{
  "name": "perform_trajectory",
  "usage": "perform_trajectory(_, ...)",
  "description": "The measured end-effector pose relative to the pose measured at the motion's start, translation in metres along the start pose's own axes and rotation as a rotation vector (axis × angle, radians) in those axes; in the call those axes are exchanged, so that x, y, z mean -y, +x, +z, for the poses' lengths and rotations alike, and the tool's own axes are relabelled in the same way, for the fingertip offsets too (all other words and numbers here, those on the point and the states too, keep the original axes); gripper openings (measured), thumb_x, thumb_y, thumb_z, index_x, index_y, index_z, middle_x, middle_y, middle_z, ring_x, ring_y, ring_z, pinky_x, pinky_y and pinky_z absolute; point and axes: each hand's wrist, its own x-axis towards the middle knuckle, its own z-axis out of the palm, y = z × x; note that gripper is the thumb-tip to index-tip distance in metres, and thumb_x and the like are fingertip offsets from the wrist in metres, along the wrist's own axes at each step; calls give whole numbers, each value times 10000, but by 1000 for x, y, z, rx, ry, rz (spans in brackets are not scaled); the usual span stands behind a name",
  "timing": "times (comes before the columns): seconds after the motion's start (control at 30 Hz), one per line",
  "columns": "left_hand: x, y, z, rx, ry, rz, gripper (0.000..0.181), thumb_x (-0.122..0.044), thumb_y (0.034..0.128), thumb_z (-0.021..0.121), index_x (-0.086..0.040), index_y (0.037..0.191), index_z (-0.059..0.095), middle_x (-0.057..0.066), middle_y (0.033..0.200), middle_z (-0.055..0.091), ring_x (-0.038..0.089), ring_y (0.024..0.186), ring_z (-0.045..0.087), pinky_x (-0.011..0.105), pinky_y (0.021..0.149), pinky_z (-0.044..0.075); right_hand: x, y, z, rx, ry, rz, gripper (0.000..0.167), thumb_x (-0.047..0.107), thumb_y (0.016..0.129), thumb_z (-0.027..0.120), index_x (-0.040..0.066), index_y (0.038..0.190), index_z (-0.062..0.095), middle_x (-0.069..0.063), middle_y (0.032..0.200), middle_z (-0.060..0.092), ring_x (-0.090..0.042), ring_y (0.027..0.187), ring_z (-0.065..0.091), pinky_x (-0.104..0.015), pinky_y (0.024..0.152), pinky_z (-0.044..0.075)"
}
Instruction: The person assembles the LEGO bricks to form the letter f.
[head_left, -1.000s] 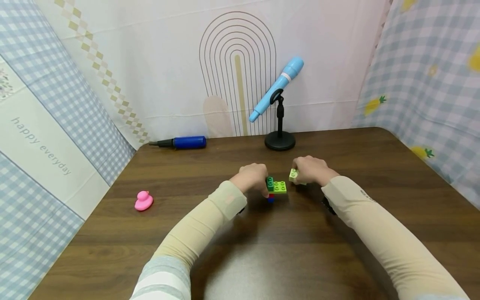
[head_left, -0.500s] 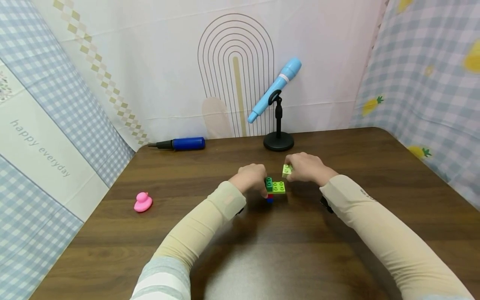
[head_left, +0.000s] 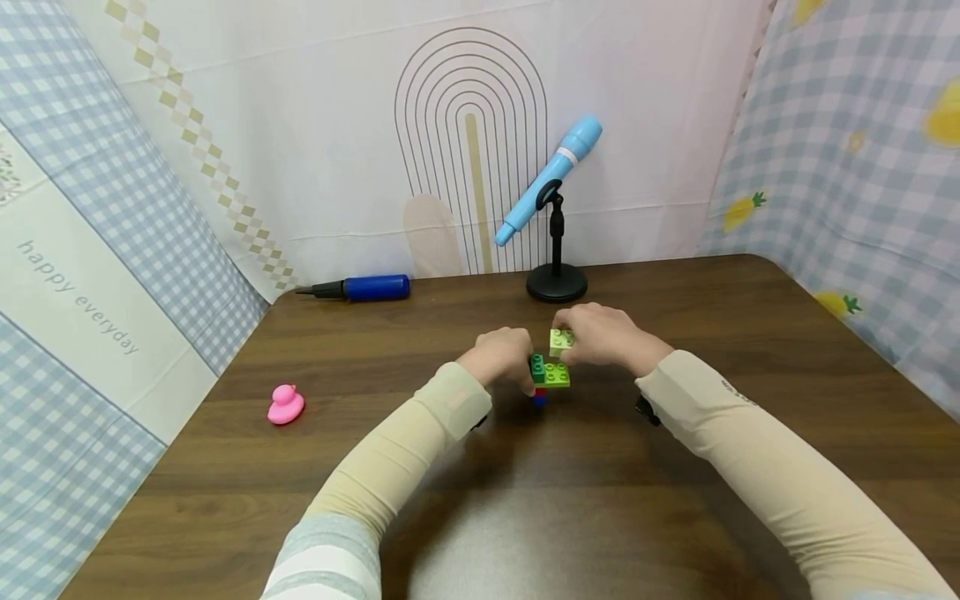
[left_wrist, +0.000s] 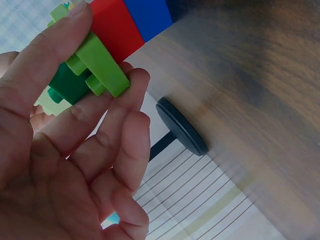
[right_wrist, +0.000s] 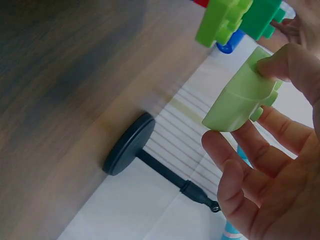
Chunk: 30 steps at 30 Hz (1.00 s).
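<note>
My left hand point(head_left: 501, 354) grips a small stack of toy building bricks over the middle of the table. The stack has a blue brick point(left_wrist: 150, 17) at the bottom, a red brick point(left_wrist: 117, 30) above it, then a wide lime-green plate point(head_left: 556, 377) and a dark green brick point(head_left: 537, 368) on its left part. Thumb and fingers of my right hand point(head_left: 606, 335) pinch a pale green brick point(right_wrist: 240, 95) with a curved side, its studs facing up. That brick is just above the bare studs of the lime plate; the right wrist view shows a gap between them.
Behind the hands, a light blue microphone point(head_left: 551, 179) leans in a black stand point(head_left: 557, 283). A blue hand pump point(head_left: 375, 287) lies at the back left of the wooden table point(head_left: 525, 517). Left of the arms sits a pink toy duck point(head_left: 286, 405). Fabric curtains point(head_left: 330, 125) surround the table.
My right hand has lifted the pale green brick and carried it left, from beside the stack to above the lime plate. The left hand and the stack have stayed in place.
</note>
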Motion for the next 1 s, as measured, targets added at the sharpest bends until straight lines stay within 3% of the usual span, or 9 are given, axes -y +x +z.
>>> perform_trajectory(0.67, 2, 3, 2, -3, -8, 2, 290, -350, 596, 787, -171, 749, 616, -60, 716, 569, 118, 677, 507, 328, 583, 385, 17, -3, -3, 16, 38, -83, 334, 234, 722, 654, 107, 1024, 591, 6, 818, 550, -163, 699, 483, -306, 544, 392)
perform_trajectory(1.0, 2, 4, 2, -7, -52, -18, 393, -342, 568, 805, -147, 824, 579, -43, 736, 562, 130, 684, 511, 343, 609, 391, 23, -2, -4, 40, 26, -106, 306, 216, 716, 671, 116, 998, 610, 13, 831, 570, -152, 710, 500, -315, 555, 408)
